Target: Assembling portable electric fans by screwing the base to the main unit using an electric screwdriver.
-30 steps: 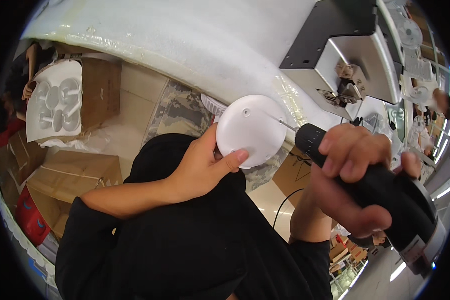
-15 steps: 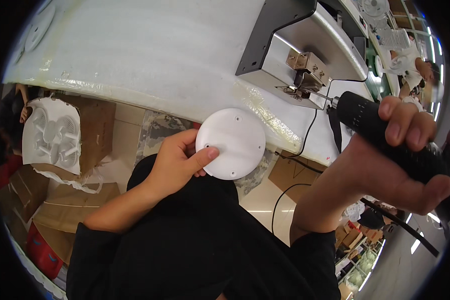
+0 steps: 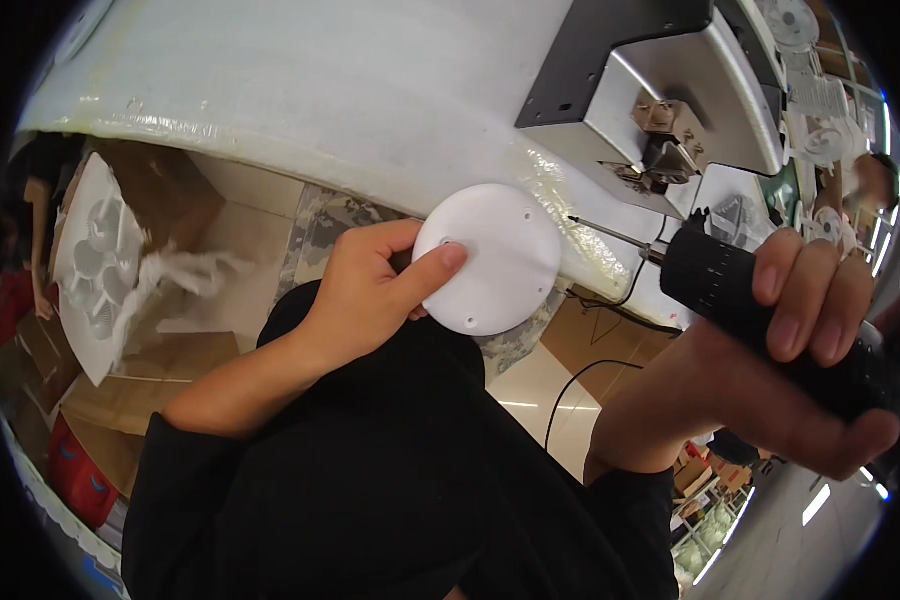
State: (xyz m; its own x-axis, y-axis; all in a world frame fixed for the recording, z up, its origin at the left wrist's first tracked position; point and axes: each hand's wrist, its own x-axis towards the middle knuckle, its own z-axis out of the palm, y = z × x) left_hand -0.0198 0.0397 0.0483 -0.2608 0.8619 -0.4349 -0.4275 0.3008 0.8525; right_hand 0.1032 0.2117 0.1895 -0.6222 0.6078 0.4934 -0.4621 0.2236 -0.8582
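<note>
My left hand grips a round white plastic disc by its left edge, thumb laid on its face, holding it over my lap at the near edge of the table. Small screw holes dot the disc. My right hand is wrapped around a black electric screwdriver. Its thin metal bit points left, with the tip close to the disc's upper right rim. Whether the tip touches the disc, I cannot tell.
A white foam-covered table spans the top. A black and silver metal fixture stands on it at the right. A white moulded tray and cardboard boxes lie on the floor at left. A black cable hangs below the table.
My right hand has brought the screwdriver down and left, bit now pointing at the disc's rim. My left hand has shifted the disc right and raised it slightly, still gripping it.
</note>
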